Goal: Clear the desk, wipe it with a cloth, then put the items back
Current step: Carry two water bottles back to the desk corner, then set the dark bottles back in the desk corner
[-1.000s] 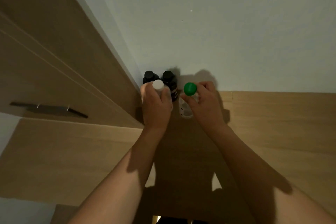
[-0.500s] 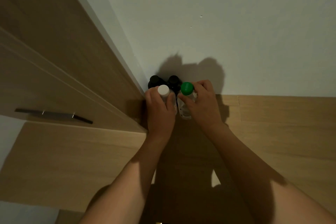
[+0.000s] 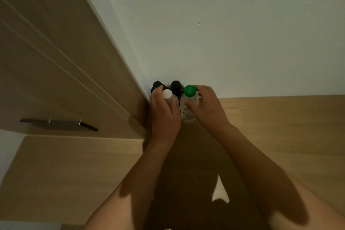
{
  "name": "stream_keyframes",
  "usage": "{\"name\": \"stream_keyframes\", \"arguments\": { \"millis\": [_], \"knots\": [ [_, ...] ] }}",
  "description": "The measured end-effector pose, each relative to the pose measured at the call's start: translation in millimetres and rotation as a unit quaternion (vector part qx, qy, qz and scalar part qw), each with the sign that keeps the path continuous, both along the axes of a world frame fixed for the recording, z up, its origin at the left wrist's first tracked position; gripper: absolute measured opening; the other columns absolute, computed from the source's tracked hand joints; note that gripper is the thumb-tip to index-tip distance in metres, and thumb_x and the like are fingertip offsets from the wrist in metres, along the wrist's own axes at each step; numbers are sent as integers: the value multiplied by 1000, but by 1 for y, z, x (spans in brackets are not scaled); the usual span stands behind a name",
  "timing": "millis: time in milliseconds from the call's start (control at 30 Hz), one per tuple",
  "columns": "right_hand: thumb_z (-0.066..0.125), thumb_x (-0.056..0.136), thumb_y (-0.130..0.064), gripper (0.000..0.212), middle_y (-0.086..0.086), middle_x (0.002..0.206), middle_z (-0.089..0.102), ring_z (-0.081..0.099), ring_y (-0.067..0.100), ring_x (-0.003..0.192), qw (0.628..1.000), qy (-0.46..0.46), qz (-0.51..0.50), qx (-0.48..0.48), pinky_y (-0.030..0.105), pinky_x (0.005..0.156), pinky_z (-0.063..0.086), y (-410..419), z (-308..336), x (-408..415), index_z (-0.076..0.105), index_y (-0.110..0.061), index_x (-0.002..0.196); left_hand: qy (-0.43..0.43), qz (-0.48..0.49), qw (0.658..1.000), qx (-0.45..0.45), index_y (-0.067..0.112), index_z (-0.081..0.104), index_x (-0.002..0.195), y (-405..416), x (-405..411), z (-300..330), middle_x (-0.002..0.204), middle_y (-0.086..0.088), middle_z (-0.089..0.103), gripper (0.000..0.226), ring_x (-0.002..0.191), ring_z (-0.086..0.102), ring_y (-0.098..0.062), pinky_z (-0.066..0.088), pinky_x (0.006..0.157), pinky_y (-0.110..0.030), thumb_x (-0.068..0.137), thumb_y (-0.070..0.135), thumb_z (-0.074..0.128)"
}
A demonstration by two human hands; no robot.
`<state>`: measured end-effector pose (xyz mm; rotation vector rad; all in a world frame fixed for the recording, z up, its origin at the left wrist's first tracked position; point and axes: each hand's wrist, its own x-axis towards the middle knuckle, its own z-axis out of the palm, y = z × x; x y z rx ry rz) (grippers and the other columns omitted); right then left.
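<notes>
Head view shows both hands working in the back corner of the wooden desk (image 3: 280, 136), where the white wall (image 3: 224, 33) meets a tall wooden cabinet (image 3: 56, 80) with a dark bar handle (image 3: 58, 124). The left hand (image 3: 164, 117) is wrapped around a bottle with a white cap (image 3: 167, 93), fingers curled behind it and thumb across the front. The right hand (image 3: 207, 110) holds a clear bottle with a green cap (image 3: 189, 91), thumb on its front and fingers round its far side. Both bottles stand upright and touch or nearly touch each other. Right behind them, against the wall, stand two dark bottles with black caps (image 3: 175, 85), the left one tucked into the corner. Whether the held bottles rest on the desk or hang just above it cannot be told. Judging by the cluster, the items are either being set back or lifted out. The risk lies in the crowding: knuckles of the left hand sit against the dark bottle in the corner, so a careless pull or release could knock it over. The clear bottle looks light and tall, and letting go while it leans could tip it into its neighbours.
</notes>
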<state>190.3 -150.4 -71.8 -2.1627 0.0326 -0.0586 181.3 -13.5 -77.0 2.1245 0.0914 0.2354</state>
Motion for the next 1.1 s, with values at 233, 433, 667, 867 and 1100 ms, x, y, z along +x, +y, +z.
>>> {"name": "stream_keyframes", "arguments": {
  "millis": [233, 433, 667, 867, 1100],
  "knots": [
    [68, 93, -24, 56, 8, 145, 50, 50, 14, 125, 992, -44, -95, -74, 2, 98, 27, -34, 18, -35, 46, -10, 143, -164, -55, 971, 164, -1, 48, 139, -22, 0, 12, 145, -19, 48, 40, 139, 42, -35, 34, 114, -57, 103, 16, 51],
    [62, 95, -18, 55, 4, 150, 44, 38, 17, 138, 981, -33, -169, -93, 32, 113, 33, -85, 22, -83, 42, -16, 146, -208, -110, 952, 193, -2, 49, 138, -77, -16, 16, 146, -20, 50, 45, 142, 41, -36, 21, 122, -52, 97, 16, 50],
    [60, 94, -24, 55, 1, 151, 42, 37, 17, 139, 958, -11, -269, -103, 39, 111, 36, -162, 19, -158, 41, -24, 145, -201, -195, 934, 222, 2, 47, 144, -162, -63, 22, 150, -15, 48, 47, 143, 39, -29, 31, 118, -50, 100, 15, 55],
    [60, 94, -25, 57, 0, 153, 38, 36, 18, 139, 931, 14, -347, -113, 38, 113, 34, -247, 24, -257, 39, -22, 147, -169, -316, 909, 212, 5, 39, 150, -262, -140, 33, 155, -14, 39, 49, 147, 29, -28, 24, 122, -50, 105, 23, 46],
    [61, 95, -25, 57, -1, 154, 38, 35, 16, 141, 875, 35, -473, -100, 36, 114, 33, -341, 30, -398, 39, -26, 147, -209, -420, 856, 218, 9, 41, 148, -392, -251, 26, 152, -11, 43, 49, 145, 33, -26, 23, 124, -46, 104, 27, 49]
  ]
}}
